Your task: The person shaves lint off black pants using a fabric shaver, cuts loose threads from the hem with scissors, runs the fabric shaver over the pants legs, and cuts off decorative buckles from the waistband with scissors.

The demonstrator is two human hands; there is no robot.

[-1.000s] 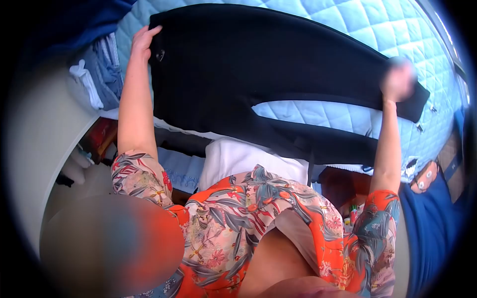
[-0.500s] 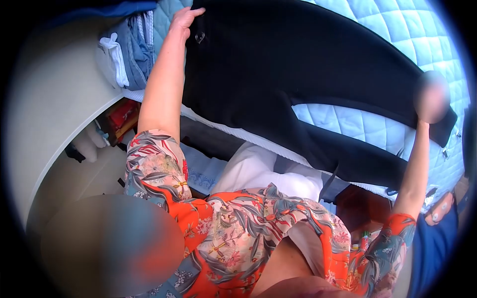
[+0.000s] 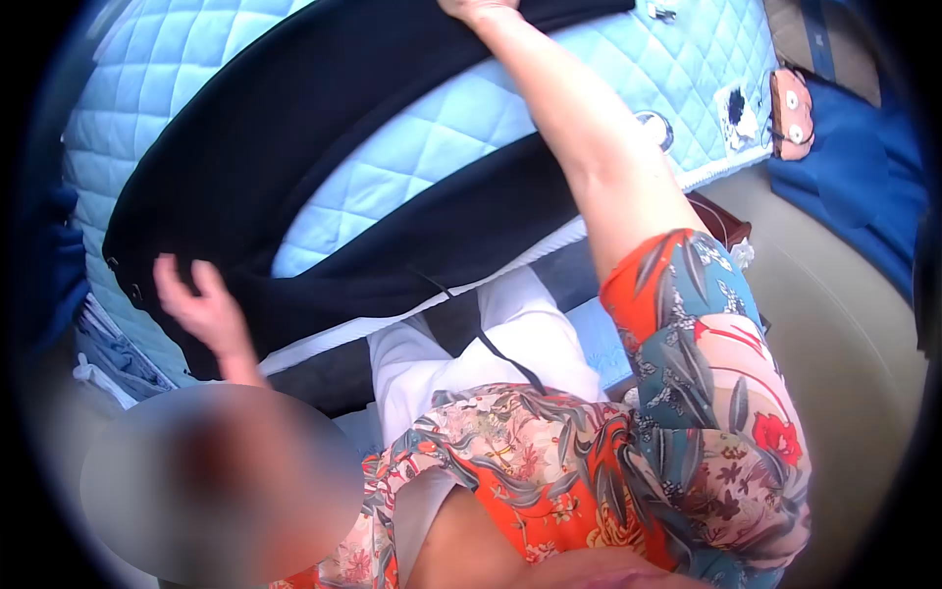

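Lying across the blue quilt (image 3: 422, 142), the black trousers (image 3: 260, 157) spread before you, waist end to your left. Your left hand (image 3: 203, 309) is over that end, fingers parted, though contact is unclear. Your right hand (image 3: 481, 6) is at one leg, its fingers cut off by the view, so their grip cannot be told.

A light-blue quilted cover (image 3: 172, 93) spreads over the bed. Black trousers (image 3: 221, 147) lie across it, waist at the left, legs stretching right, quilt showing between them. On the right are a small shiny object (image 3: 661, 13) farther off and a black-and-white patch (image 3: 738, 118) nearer the edge.
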